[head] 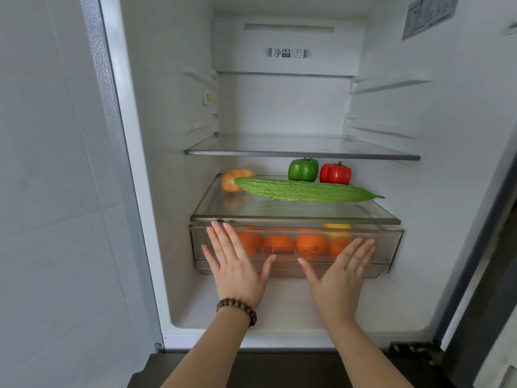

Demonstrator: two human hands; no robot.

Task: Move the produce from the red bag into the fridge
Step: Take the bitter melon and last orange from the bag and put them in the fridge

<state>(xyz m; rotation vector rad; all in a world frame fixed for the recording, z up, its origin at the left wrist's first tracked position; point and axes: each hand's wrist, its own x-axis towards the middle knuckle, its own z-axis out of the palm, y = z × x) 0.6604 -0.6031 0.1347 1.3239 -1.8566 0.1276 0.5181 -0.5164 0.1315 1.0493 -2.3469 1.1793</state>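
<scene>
The fridge stands open in front of me. Its clear drawer (389, 245) holds several oranges (311, 243) and something yellow (337, 227). My left hand (233, 259) and my right hand (342, 271) lie flat against the drawer's front, fingers spread, holding nothing. On the glass shelf above the drawer (279, 207) lies a long green bitter gourd (305, 189). Behind it stand a green bell pepper (303, 169), a red bell pepper (335, 173) and an orange pumpkin-like piece (232, 179) at the left. The red bag is out of view.
An upper glass shelf (302, 148) holds nothing. The fridge's floor (279, 312) lies under the drawer. A white wall or panel (50, 191) fills the left side, and the open door's edge (475, 275) runs down the right.
</scene>
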